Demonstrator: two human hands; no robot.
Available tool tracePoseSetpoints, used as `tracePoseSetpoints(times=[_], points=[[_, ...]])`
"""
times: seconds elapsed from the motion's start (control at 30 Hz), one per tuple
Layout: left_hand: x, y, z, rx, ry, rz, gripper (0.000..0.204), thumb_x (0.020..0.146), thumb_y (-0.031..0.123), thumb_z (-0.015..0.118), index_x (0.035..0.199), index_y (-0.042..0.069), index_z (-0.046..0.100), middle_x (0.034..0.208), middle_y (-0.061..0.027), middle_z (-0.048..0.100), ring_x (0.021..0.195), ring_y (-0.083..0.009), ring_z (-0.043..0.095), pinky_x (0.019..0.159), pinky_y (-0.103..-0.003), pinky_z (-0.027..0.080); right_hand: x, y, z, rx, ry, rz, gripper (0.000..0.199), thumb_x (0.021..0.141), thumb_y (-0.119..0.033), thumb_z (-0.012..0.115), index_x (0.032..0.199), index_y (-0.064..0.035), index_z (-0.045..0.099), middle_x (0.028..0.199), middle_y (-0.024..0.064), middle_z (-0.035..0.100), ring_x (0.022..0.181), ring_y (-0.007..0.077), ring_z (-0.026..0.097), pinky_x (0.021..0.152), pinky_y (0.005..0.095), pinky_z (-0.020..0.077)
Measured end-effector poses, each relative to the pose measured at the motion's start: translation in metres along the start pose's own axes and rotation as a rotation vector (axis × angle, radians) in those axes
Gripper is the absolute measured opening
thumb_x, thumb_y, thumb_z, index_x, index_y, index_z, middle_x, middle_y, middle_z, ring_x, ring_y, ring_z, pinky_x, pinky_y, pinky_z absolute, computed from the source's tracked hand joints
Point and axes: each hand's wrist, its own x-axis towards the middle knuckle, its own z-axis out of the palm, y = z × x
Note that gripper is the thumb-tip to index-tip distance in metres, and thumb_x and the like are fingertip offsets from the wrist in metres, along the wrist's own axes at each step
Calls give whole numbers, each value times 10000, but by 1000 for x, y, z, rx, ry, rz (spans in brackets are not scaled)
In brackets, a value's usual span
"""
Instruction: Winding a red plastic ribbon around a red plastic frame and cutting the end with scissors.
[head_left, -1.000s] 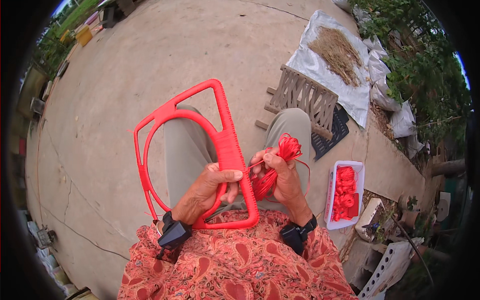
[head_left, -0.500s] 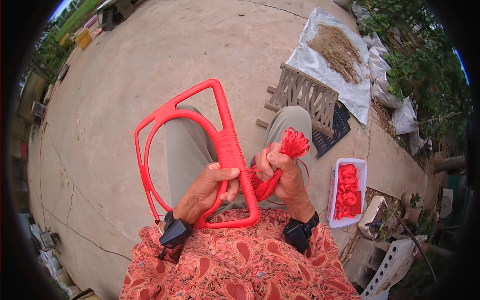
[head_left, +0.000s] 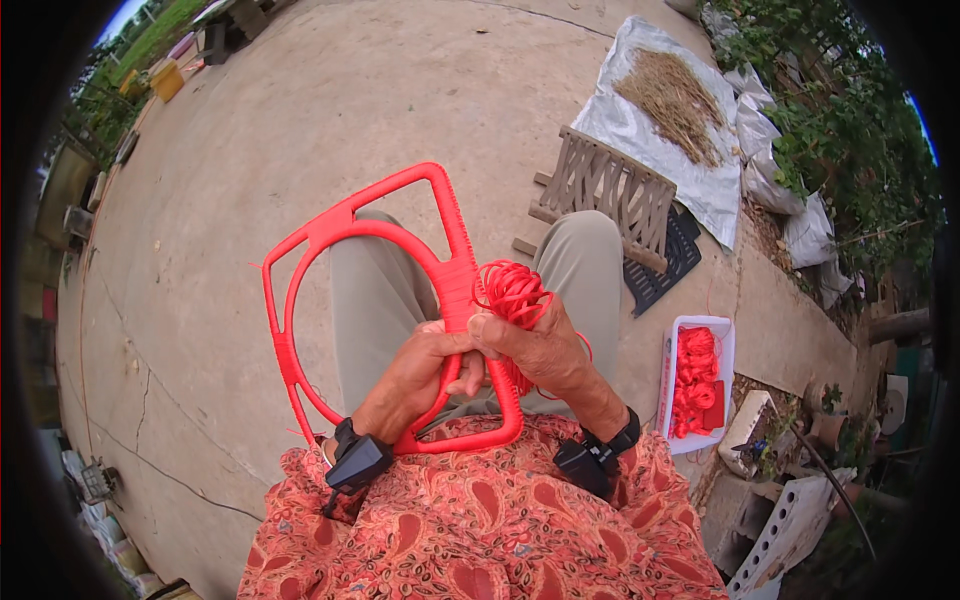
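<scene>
The left hand point(head_left: 425, 365) grips the red frame point(head_left: 458, 290) over the left knee point(head_left: 375, 285); the right hand point(head_left: 550, 350) clasps the red cord bundle point(head_left: 512, 288) beside it. I'd keep tension even, turns flush.

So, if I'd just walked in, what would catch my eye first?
Probably the bright red cord-wrapped frame, a curved loop inside an angular outline, held mid-picture by the left hand. Next comes the bundle of red cord in the right hand, at the frame's right side. Farther off, a white plastic basket of red cord hanks stands at right, with dried stalks on a silvery sheet beyond.
</scene>
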Motion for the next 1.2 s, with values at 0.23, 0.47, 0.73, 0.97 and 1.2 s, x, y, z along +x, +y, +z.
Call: tracePoseSetpoints(times=[0.23, 0.47, 0.73, 0.97, 1.2], points=[[-4, -1, -1, 1, 60, 23, 248, 937, 207, 547, 877, -31, 585, 560, -151, 589, 386, -165, 494, 387, -247, 364, -5, -3, -20, 79, 34, -17, 138, 864, -135, 617, 806, -18, 573, 642, -20, 526, 566, 59, 495, 523, 237, 415], [-12, 3, 3, -88, 15, 48, 232, 899, 205, 615, 868, -23, 584, 563, -132, 584, 415, -184, 537, 414, -281, 426, -14, 7, -33, 174, 146, -46, 154, 863, -123, 582, 762, -84, 471, 592, -17, 430, 508, 68, 402, 452, 234, 339], [-20, 2, 7, -104, -5, 77, 311, 852, 182, 668, 991, -85, 587, 805, -189, 653, 411, -191, 546, 381, -274, 428, -14, 11, -34, 266, 110, -16, 183, 863, -113, 555, 731, -105, 429, 562, -12, 392, 477, 74, 368, 429, 233, 325], [-20, 3, 10, -100, 41, 41, 304, 852, 178, 670, 1012, -68, 593, 802, -182, 660, 425, -185, 557, 402, -271, 443, -32, -6, -21, 92, 145, -38, 231, 836, -114, 565, 673, -86, 404, 555, 13, 411, 469, 92, 364, 435, 255, 301], [-16, 4, 13, -50, 41, 44, 272, 880, 210, 640, 959, -47, 596, 696, -151, 637, 417, -177, 540, 392, -259, 401, -24, -12, -5, -61, 163, 31, 142, 822, -120, 649, 776, -14, 567, 684, -27, 528, 625, 50, 489, 547, 238, 405]])
